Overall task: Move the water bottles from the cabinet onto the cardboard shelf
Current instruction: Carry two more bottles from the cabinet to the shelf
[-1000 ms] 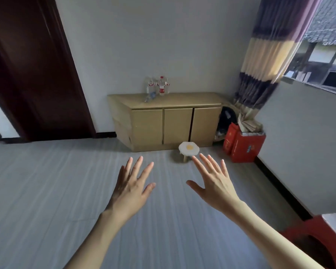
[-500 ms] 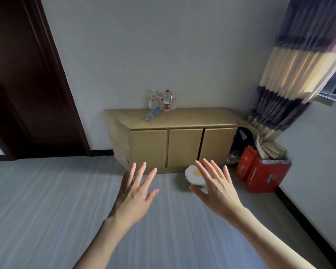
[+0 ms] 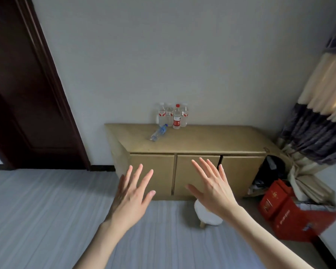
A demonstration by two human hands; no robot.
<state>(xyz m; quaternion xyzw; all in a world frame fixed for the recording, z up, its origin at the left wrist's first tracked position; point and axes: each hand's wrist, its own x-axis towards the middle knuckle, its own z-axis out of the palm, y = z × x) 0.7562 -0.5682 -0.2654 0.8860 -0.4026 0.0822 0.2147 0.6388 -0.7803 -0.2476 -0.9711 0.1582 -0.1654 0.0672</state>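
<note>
The cabinet (image 3: 192,140) stands against the wall in front of you, long from left to right, with three closed doors facing you. Your two hands are held out before its doors, lower than its top, and both hold nothing: the left hand (image 3: 131,197) has the fingers spread and straight, and the right hand (image 3: 211,188) is the same.

The water bottles are all on the cabinet top, left of its middle and toward the back. Four upright bottles (image 3: 172,115) stand close together at the wall. The lying bottle (image 3: 159,132), with the blue label, rests just in front of them; its long axis runs diagonally, cap toward the wall and to the right, bottom toward you and to the left.

I judge that the bottles lie above and beyond both hands, well apart from them, about between the two. The lying bottle is somewhat more on your left hand's side. The cardboard shelf is not visible.
</note>
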